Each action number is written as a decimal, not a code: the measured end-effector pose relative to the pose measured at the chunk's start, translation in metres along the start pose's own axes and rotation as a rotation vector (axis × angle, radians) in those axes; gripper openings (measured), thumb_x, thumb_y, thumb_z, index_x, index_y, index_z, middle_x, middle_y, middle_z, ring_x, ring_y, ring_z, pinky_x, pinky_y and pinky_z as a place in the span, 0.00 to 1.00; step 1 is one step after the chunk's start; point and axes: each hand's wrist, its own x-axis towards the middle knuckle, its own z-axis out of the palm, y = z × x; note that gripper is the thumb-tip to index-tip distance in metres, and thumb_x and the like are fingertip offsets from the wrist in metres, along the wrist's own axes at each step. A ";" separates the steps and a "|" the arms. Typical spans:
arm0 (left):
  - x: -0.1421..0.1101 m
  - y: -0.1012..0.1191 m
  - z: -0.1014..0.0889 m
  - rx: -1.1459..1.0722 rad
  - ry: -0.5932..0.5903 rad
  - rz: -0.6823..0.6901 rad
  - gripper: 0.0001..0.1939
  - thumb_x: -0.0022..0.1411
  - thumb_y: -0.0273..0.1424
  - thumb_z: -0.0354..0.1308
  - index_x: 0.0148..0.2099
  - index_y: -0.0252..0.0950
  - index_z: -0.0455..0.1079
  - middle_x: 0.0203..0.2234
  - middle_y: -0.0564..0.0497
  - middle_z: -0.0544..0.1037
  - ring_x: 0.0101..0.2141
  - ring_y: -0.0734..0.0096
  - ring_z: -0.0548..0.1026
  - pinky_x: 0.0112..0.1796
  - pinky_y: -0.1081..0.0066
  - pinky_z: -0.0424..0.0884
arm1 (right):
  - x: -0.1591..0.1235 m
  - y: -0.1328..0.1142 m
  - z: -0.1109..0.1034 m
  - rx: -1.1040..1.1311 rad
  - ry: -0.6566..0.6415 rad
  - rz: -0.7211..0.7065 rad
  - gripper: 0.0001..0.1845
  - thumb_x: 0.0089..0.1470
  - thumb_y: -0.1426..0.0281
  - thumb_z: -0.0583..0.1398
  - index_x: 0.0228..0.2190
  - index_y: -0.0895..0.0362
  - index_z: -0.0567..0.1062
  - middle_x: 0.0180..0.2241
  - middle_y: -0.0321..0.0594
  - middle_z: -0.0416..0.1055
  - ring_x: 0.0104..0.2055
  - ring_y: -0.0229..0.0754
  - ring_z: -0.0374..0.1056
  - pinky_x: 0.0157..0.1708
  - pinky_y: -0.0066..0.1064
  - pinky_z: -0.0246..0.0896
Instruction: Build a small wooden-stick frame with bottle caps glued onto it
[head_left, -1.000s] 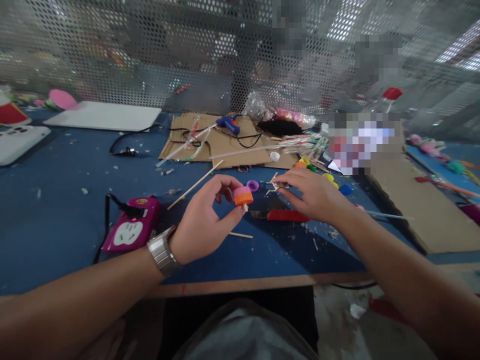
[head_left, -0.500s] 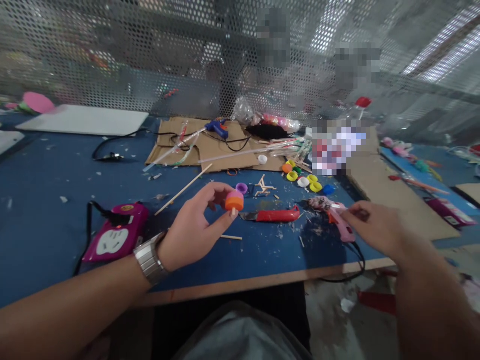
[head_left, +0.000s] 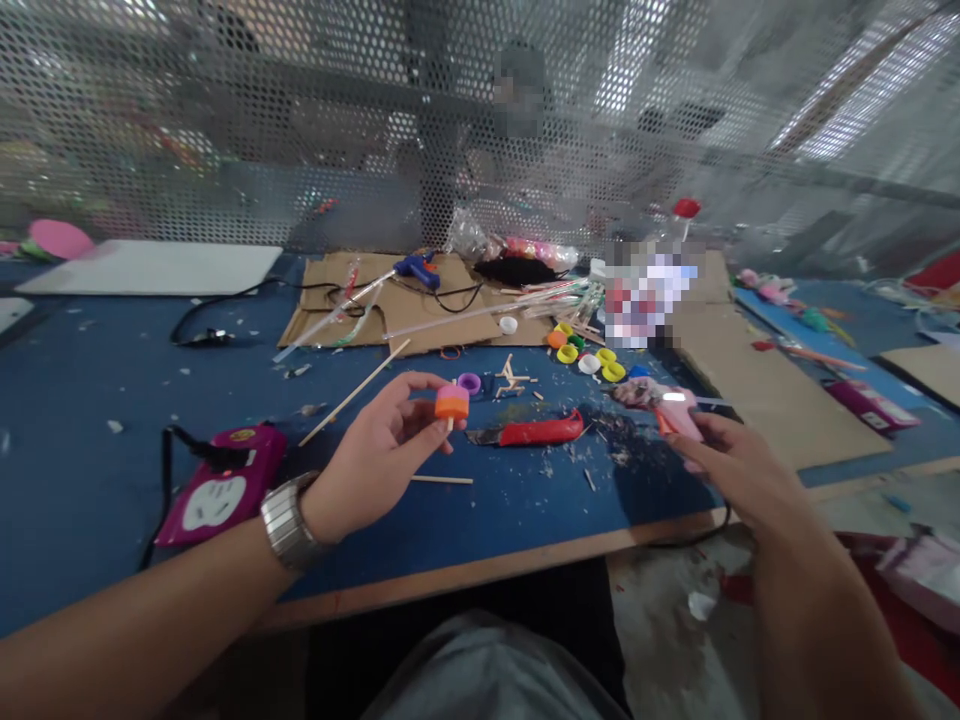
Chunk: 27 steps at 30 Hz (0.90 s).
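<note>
Left hand (head_left: 379, 450) is pinching the cap stack (head_left: 451, 403) between thumb and fingers, above the near-middle of the blue table (head_left: 315, 560). Fingers are partly hiding behind the stack, so its far side isn't showing. Right hand (head_left: 739, 455) is closing around the handle of the pink glue gun (head_left: 681, 408), fingers covering much of the grip; can't tell whether the trigger is being pressed. Nozzle end is reading dark and blurry, tip hard to separate from the debris beyond it. Pixelation is masking a patch at the back right, below the red-capped bottle (head_left: 686, 209). Stack is showing pink over orange, sides round and plain, with a pale stick stub poking out below and a bit just showing on top. Its long axis is running roughly up-down in view, lower stub pointing toward the wearer. Gun barrel is lying roughly crosswise, nozzle pointing left, handle slanting down right into the palm. Purple cap (head_left: 469, 383) is sitting just beside the stack in view; red knife (head_left: 541, 431) is lying between the hands, blade pointing left.
</note>
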 end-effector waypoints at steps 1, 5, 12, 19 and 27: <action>0.000 0.000 0.000 -0.017 0.001 -0.002 0.17 0.69 0.35 0.68 0.56 0.40 0.69 0.40 0.48 0.86 0.33 0.68 0.82 0.41 0.61 0.82 | -0.002 -0.006 0.000 0.094 0.020 0.031 0.09 0.59 0.59 0.72 0.39 0.48 0.82 0.28 0.42 0.81 0.22 0.49 0.74 0.21 0.40 0.69; 0.001 -0.001 0.000 -0.013 0.017 0.022 0.17 0.67 0.36 0.71 0.54 0.39 0.71 0.42 0.48 0.85 0.36 0.68 0.82 0.43 0.62 0.82 | -0.008 -0.037 0.005 0.419 0.022 0.114 0.10 0.57 0.60 0.72 0.36 0.48 0.78 0.29 0.42 0.75 0.24 0.49 0.70 0.22 0.42 0.67; 0.000 0.000 0.000 -0.007 0.044 -0.004 0.20 0.67 0.42 0.73 0.54 0.39 0.74 0.47 0.44 0.86 0.45 0.61 0.85 0.48 0.59 0.84 | -0.005 -0.100 0.034 0.729 -0.280 0.114 0.10 0.56 0.62 0.69 0.37 0.51 0.76 0.34 0.42 0.74 0.26 0.45 0.67 0.26 0.41 0.64; -0.001 0.002 -0.002 0.014 0.088 -0.003 0.21 0.69 0.45 0.71 0.55 0.39 0.74 0.46 0.44 0.86 0.42 0.63 0.85 0.45 0.61 0.84 | 0.024 -0.148 0.073 0.921 -0.775 0.125 0.15 0.45 0.66 0.70 0.37 0.54 0.79 0.30 0.39 0.73 0.28 0.42 0.64 0.27 0.35 0.59; 0.000 0.001 -0.005 -0.022 0.176 -0.056 0.22 0.69 0.47 0.71 0.56 0.39 0.74 0.45 0.44 0.85 0.41 0.63 0.83 0.43 0.61 0.82 | 0.050 -0.156 0.106 1.028 -0.880 0.066 0.27 0.41 0.70 0.65 0.47 0.52 0.79 0.33 0.39 0.73 0.31 0.44 0.66 0.30 0.35 0.56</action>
